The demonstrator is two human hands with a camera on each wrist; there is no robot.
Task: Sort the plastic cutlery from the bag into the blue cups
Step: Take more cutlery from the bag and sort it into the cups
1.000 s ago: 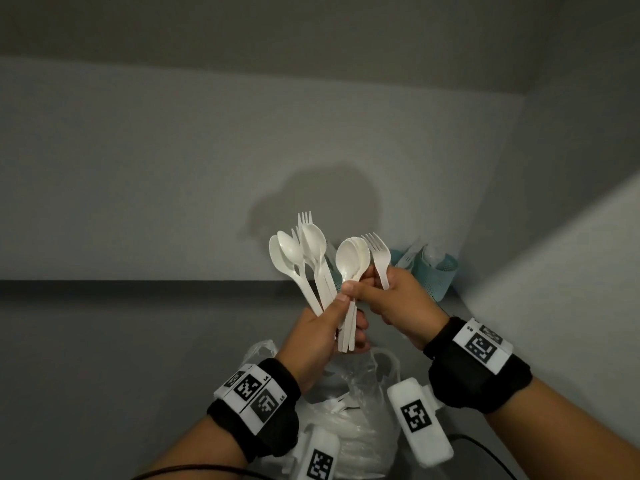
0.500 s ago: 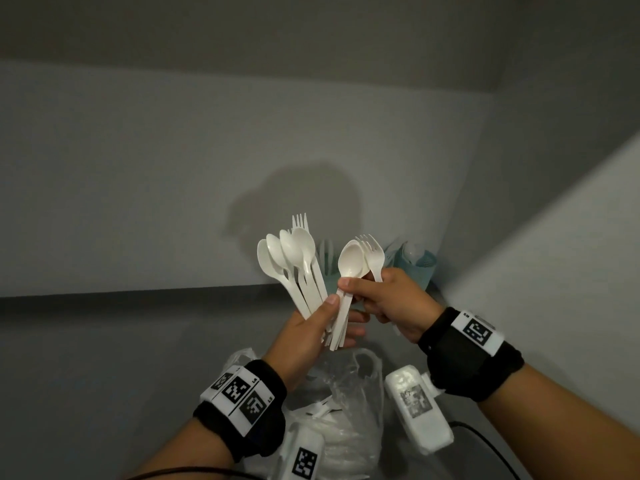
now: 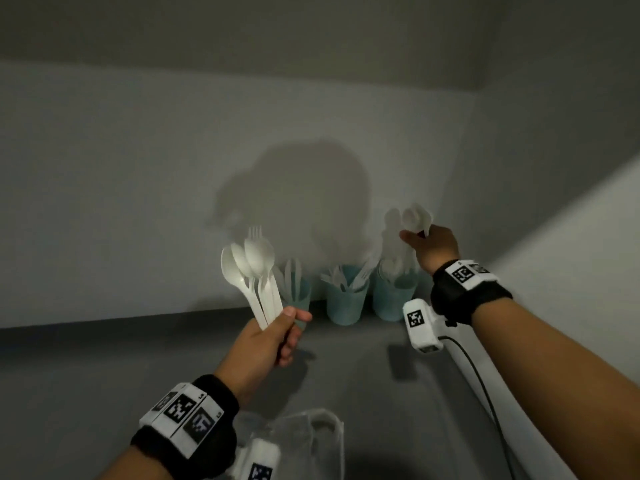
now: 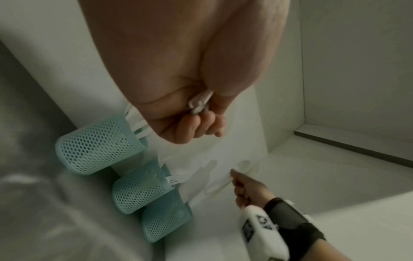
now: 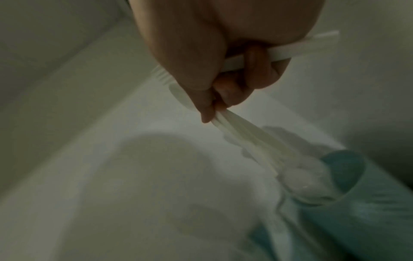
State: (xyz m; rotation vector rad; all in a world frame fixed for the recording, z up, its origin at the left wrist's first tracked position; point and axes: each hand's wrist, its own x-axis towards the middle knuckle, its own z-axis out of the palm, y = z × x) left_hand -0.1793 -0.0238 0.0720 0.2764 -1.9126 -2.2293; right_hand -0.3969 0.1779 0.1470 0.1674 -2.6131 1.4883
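My right hand [image 3: 431,245] has split from the left, pinching spoons [image 3: 417,216] above the right-most blue cup [image 3: 393,299] at the desk's back edge; my left hand [image 3: 266,341] grips the remaining bunch [image 3: 251,268], still unsorted.

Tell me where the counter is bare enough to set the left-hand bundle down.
Bare grey counter lies left of the left hand, up to the back wall. Another bare strip runs between the plastic bag and the three blue cups. Crowded: the right back corner, where the cups stand close together and the right hand holds spoons above the rightmost one.
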